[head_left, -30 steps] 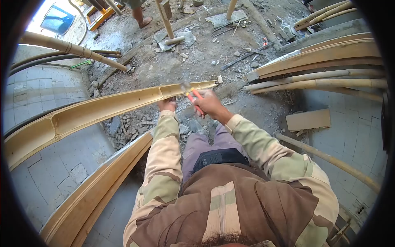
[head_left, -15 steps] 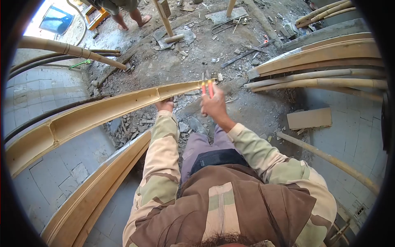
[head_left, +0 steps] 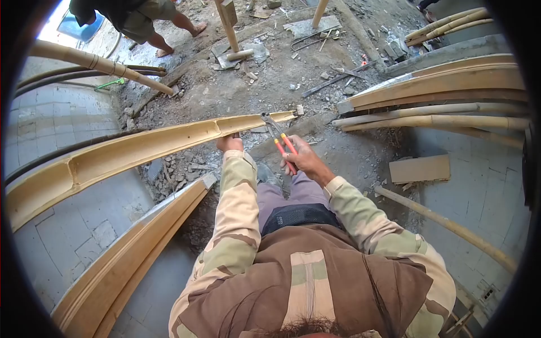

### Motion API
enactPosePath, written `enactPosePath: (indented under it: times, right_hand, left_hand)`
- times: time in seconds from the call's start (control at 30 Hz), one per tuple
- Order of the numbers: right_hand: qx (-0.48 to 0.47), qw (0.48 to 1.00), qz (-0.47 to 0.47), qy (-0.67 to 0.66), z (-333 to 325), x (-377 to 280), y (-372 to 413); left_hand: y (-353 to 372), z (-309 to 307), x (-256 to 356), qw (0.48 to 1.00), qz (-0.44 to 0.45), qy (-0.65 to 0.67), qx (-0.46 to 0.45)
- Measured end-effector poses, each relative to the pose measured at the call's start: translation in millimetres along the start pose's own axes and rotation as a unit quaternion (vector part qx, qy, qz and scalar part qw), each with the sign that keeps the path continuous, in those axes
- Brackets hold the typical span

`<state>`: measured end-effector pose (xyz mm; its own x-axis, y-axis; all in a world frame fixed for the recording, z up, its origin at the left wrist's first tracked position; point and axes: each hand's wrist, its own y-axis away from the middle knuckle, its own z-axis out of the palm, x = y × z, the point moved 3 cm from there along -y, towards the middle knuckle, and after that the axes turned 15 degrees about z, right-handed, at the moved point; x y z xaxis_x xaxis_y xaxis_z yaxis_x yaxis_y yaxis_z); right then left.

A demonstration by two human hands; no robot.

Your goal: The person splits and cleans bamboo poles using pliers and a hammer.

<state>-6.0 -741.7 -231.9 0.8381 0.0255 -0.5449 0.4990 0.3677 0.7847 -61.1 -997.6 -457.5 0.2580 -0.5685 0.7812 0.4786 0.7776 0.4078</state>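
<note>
Left hand (head_left: pixel 230 143) grasps the split bamboo (head_left: pixel 143 147) by its near edge; right hand (head_left: pixel 307 158) clenches the pincers (head_left: pixel 288 145), head near the bamboo's far end. Loose left grip could let the bamboo roll.

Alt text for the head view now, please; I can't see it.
The right hand holds red-handled pliers, their head at a long split bamboo pole that the left hand holds. Beyond, another person is on rubble-strewn ground.

pliers (head_left: pixel 280 147): 1 | split bamboo (head_left: pixel 141 148): 1 | camouflage sleeves (head_left: pixel 235 191): 2 | tan slab (head_left: pixel 420 169): 1
</note>
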Motion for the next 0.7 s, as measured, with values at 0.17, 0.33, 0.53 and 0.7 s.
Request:
enactPosePath:
  times: [0.17, 0.33, 0.53, 0.7]
  right_hand:
    - [-0.046, 0.995, 0.019, -0.088, -3, 10, 13]
    - [-0.027, 0.999, 0.003, 0.023, 5, -17, 5]
    - [0.269, 0.829, -0.346, 0.347, 3, -28, 42]
    - [0.119, 0.962, -0.192, 0.151, -11, -15, 48]
  left_hand:
    - [-24, 5, 25, 0.968, -0.240, 0.072, -0.017]
    - [-17, 17, 18, 0.976, -0.175, 0.127, 0.008]
    - [2, 13, 12, 0.980, -0.116, 0.148, 0.068]
    - [1, 20, 20, 0.977, -0.142, 0.146, 0.061]
